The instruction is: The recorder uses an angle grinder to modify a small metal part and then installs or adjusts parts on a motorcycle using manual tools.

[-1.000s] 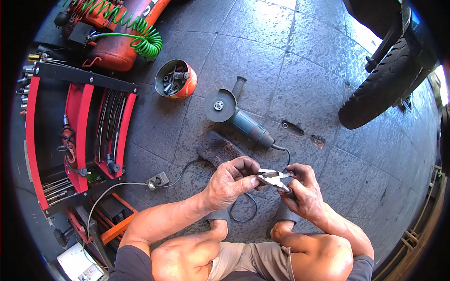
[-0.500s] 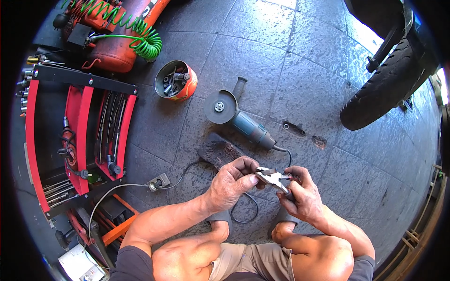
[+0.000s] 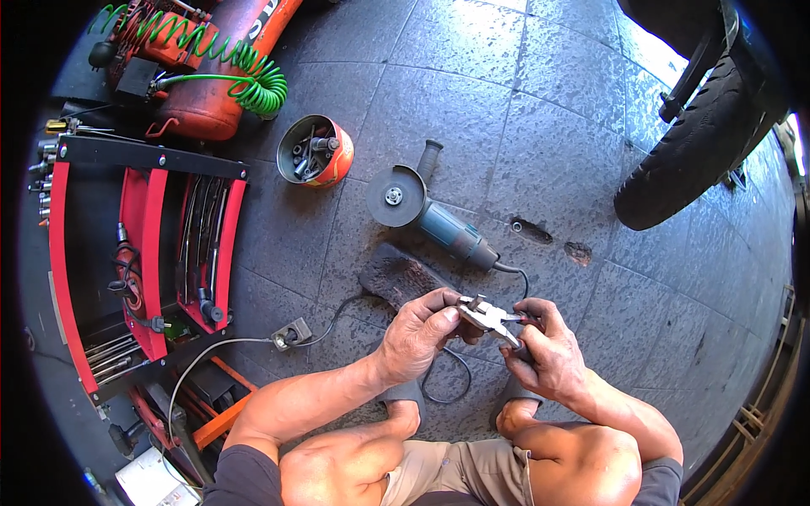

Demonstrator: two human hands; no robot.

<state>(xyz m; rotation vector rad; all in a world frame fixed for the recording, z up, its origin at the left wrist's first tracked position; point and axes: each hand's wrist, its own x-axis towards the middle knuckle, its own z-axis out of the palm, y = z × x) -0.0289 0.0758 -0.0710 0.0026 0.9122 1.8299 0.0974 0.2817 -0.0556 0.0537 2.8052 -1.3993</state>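
R hand (image 3: pixel 548 354) grips the pliers (image 3: pixel 488 318) by the handles, up in the air over the floor (image 3: pixel 574 152). L hand (image 3: pixel 418 333) has thumb & fingers closed at the pliers' nose; can't tell if they pinch the pliers or the sm. dark pc (image 3: pixel 474 300) there. Angle grinder (image 3: pixel 451 236) lies on the floor beyond, nr a dark block (image 3: pixel 401 274). Red tin (image 3: pixel 341 164) w/ metal bits (image 3: pixel 310 154) stands L of grinder.

Tin (image 3: pixel 340 160) btwn toolbox (image 3: pixel 152 253) & grinder (image 3: pixel 456 234)
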